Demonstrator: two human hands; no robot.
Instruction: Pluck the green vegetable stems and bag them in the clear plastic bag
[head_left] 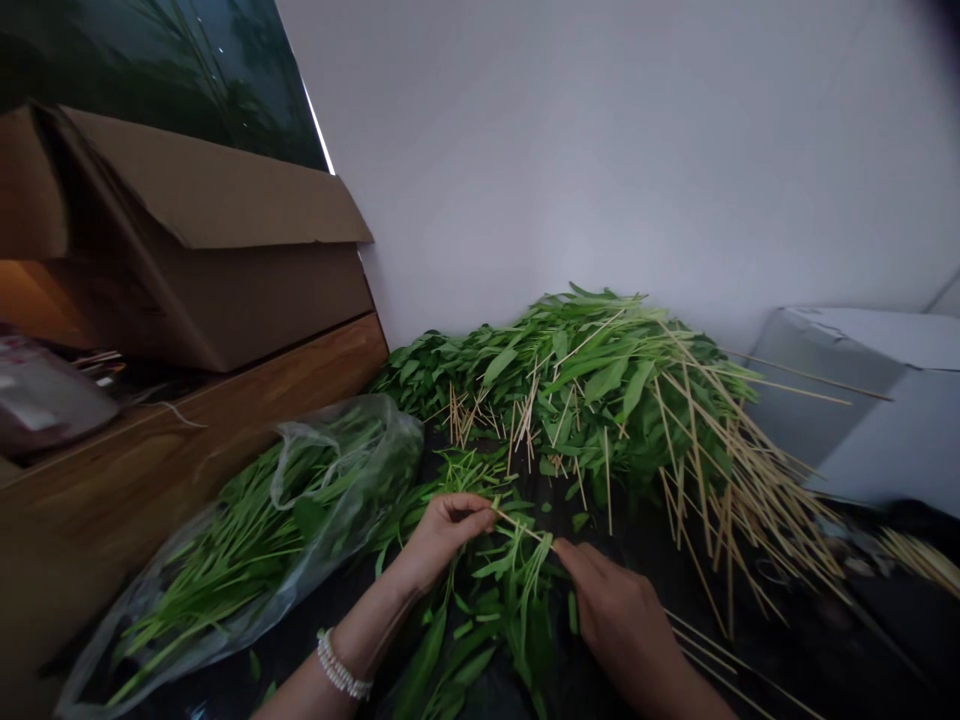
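My left hand is closed in a pinch on one end of a thin pale skewer stick. My right hand pinches the stick's other end, fingers pressed together. Several green leafy stems hang from the stick between the two hands, over a dark floor covering. A pearl bracelet sits on my left wrist. Behind the hands lies a big heap of leafy greens on skewer sticks.
A clear plastic bag of green stems lies at the left. A wooden shelf edge carries an open cardboard box. A grey box stands at the right against the white wall. Loose sticks fan out rightward.
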